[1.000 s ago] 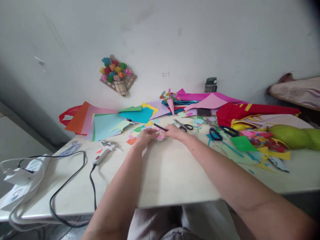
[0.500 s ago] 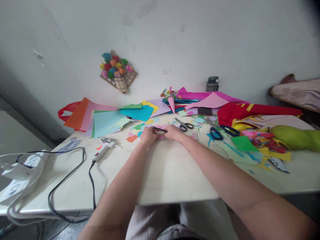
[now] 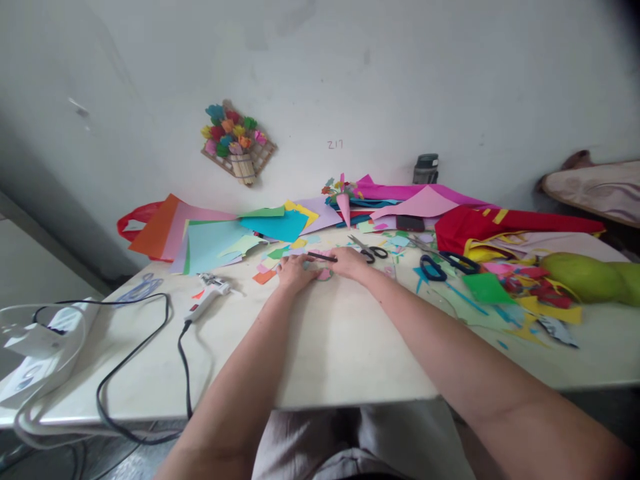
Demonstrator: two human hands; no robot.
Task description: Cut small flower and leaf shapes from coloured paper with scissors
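Left hand (image 3: 295,273) lay palm down with the fingers spread nearly flat, gripping nothing, its fingertips resting on a small pink paper piece (image 3: 324,273). Just beside it, the right hand (image 3: 353,262) was closed around one end of a thin black stick (image 3: 321,256). The stick's free end pointed left, over the pink piece and just above the left fingertips. Both forearms stretched out across the pale surface (image 3: 325,347), which was bare in front of the person and crowded along its far edge. The pink piece sat on that surface between the two hands, at the near edge of the clutter.

Behind the hands and to their left, large sheets of coloured paper (image 3: 215,240) were fanned out against the wall (image 3: 450,80). A red bag (image 3: 500,223) lay to the right, and a green fruit (image 3: 585,275) rested near the right edge. A black cable (image 3: 140,360) looped over the left part of the surface to a glue gun (image 3: 207,300), which lay well apart from the left hand. A bunch of paper flowers (image 3: 235,147) hung on the wall. Black-handled scissors (image 3: 367,250) lay just beyond the right hand, with blue-handled scissors (image 3: 433,267) further right. A pink paper cone (image 3: 343,207) stood tip down by the wall, and small paper scraps (image 3: 273,257) were scattered around the hands.
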